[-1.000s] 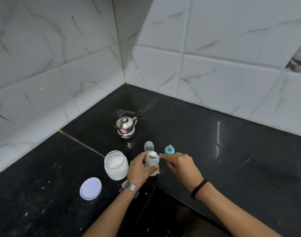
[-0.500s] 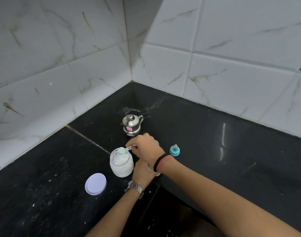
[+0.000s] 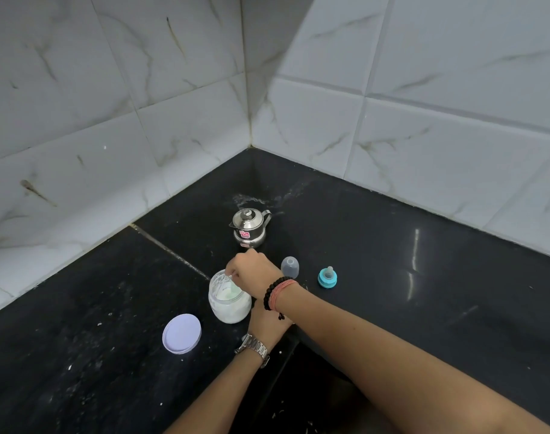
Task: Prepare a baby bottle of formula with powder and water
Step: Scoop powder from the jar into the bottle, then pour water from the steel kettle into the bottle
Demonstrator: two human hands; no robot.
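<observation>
An open glass jar of white powder [image 3: 228, 308] stands on the black counter [image 3: 392, 277]. My right hand [image 3: 253, 270] reaches across over its mouth and pinches the handle of a small spoon [image 3: 231, 286] whose bowl is down in the powder. My left hand [image 3: 267, 322] sits under my right wrist; it seems to hold the baby bottle, which is hidden there. The bottle's clear cap [image 3: 289, 267] and its blue ring with teat [image 3: 327, 277] stand to the right.
A small steel pot with lid and spout [image 3: 249, 227] stands behind the jar near the tiled corner. The jar's white lid [image 3: 181, 333] lies left of the hands. White specks of powder dot the counter. The counter's front edge runs below my forearms.
My right hand carried the spoon from the bottle's mouth leftward to the jar and dipped it into the powder. My left hand stayed put. The camera shifted slightly.
</observation>
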